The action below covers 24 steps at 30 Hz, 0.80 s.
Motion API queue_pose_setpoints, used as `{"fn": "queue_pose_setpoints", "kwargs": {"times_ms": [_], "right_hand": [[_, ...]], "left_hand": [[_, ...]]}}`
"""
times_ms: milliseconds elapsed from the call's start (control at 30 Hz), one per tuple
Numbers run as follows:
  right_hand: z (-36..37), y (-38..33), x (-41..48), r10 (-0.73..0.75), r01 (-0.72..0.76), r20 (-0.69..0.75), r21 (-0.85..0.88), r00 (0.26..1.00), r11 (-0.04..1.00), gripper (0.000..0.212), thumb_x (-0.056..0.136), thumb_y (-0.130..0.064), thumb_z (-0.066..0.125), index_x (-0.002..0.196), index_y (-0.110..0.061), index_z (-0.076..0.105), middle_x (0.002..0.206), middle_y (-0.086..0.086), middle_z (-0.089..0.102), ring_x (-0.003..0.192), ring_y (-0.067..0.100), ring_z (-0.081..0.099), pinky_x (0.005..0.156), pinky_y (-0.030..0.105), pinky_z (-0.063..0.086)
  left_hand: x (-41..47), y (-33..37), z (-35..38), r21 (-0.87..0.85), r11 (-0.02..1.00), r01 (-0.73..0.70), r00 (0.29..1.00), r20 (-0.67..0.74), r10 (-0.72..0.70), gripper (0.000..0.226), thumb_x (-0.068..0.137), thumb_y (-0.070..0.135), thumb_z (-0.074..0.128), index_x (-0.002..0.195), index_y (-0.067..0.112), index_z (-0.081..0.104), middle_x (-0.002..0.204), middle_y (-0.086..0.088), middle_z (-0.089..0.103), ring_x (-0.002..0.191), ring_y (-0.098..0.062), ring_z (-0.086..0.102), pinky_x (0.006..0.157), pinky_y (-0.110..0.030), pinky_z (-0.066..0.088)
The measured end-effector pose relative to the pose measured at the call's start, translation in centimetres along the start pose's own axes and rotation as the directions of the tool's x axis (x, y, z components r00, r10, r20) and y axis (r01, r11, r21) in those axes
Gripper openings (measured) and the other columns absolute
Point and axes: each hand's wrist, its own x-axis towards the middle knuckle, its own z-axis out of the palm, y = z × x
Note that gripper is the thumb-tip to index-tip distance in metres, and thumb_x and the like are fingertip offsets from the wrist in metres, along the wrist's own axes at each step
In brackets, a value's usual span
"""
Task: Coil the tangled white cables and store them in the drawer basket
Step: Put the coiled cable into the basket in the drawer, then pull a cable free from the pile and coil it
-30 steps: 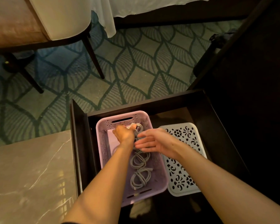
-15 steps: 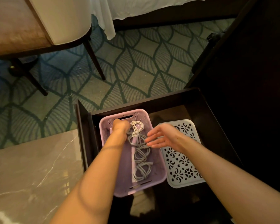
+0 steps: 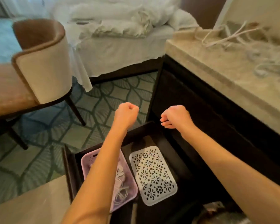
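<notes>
A lilac basket (image 3: 87,160) sits in the open dark drawer (image 3: 68,165) and holds several coiled white cables (image 3: 120,186), partly hidden by my left forearm. More tangled white cables (image 3: 233,35) lie on the marble counter (image 3: 217,68) at the upper right. My left hand (image 3: 126,113) is raised above the drawer's far edge, its fingers curled into a fist with nothing in it. My right hand (image 3: 174,117) hangs beside it in front of the dark cabinet, fingers loosely curled and empty.
A white perforated basket lid (image 3: 152,175) lies in the drawer right of the lilac basket. A brown and cream chair (image 3: 39,62) stands at the left on patterned carpet. An unmade bed (image 3: 120,29) is behind. A marble surface (image 3: 31,204) lies at lower left.
Both hands have left the basket and risen above the drawer, empty. The coiled cable stays in the basket. The view has tilted up toward the counter and bed.
</notes>
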Motion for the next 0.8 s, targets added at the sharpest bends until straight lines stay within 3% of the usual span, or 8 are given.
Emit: {"fn": "queue_pose_setpoints", "kwargs": {"times_ms": [133, 200, 300, 433, 800], "right_hand": [[-4.4, -4.2, -6.5, -0.322, 0.297, -0.152, -0.169, 0.934, 0.940, 0.020, 0.089, -0.003, 0.048, 0.074, -0.007, 0.060, 0.070, 0.010, 0.065, 0.063, 0.020, 0.064, 0.067, 0.031, 0.056], [-7.2, -5.6, -9.5, -0.401, 0.375, -0.232, -0.148, 0.886, 0.915, 0.020, 0.088, -0.002, 0.047, 0.073, -0.008, 0.060, 0.071, 0.011, 0.064, 0.062, 0.021, 0.063, 0.066, 0.035, 0.057], [-11.9, -6.6, -13.0, -0.462, 0.446, -0.359, -0.132, 0.811, 0.885, 0.022, 0.088, -0.002, 0.045, 0.072, -0.006, 0.059, 0.071, 0.013, 0.064, 0.059, 0.021, 0.062, 0.053, 0.029, 0.053], [-17.9, -6.6, -16.8, -0.467, 0.467, -0.463, -0.125, 0.753, 0.876, 0.022, 0.088, -0.002, 0.046, 0.071, -0.008, 0.059, 0.070, 0.012, 0.064, 0.059, 0.022, 0.062, 0.055, 0.030, 0.052], [-36.6, 0.2, -27.0, -0.309, 0.408, -0.719, -0.039, 0.622, 0.912, 0.014, 0.089, -0.004, 0.047, 0.080, -0.006, 0.057, 0.070, 0.011, 0.063, 0.053, 0.021, 0.061, 0.050, 0.024, 0.048]], "left_hand": [[-3.4, 8.2, 1.7, 0.018, 0.976, -0.219, 0.976, 0.026, 0.218, 0.020, 0.087, 0.018, 0.052, 0.069, 0.024, 0.060, 0.090, -0.010, 0.068, 0.096, -0.033, 0.063, 0.089, -0.044, 0.051], [-5.9, 11.8, 3.2, 0.050, 0.948, -0.313, 0.949, 0.034, 0.312, 0.018, 0.088, 0.020, 0.051, 0.072, 0.024, 0.059, 0.093, -0.009, 0.069, 0.094, -0.030, 0.064, 0.088, -0.043, 0.051], [-9.5, 16.0, 5.5, 0.069, 0.903, -0.424, 0.904, 0.083, 0.418, 0.014, 0.089, 0.025, 0.050, 0.087, 0.018, 0.062, 0.099, -0.008, 0.068, 0.095, -0.027, 0.063, 0.088, -0.043, 0.051], [-13.6, 20.3, 9.1, 0.061, 0.855, -0.515, 0.846, 0.198, 0.495, 0.019, 0.091, 0.024, 0.050, 0.100, 0.013, 0.062, 0.103, -0.010, 0.065, 0.096, -0.026, 0.061, 0.089, -0.038, 0.048], [-28.4, 27.9, 25.3, -0.049, 0.673, -0.738, 0.547, 0.540, 0.640, 0.020, 0.091, 0.016, 0.050, 0.092, 0.005, 0.067, 0.097, -0.017, 0.068, 0.094, -0.030, 0.062, 0.086, -0.038, 0.050]]}}
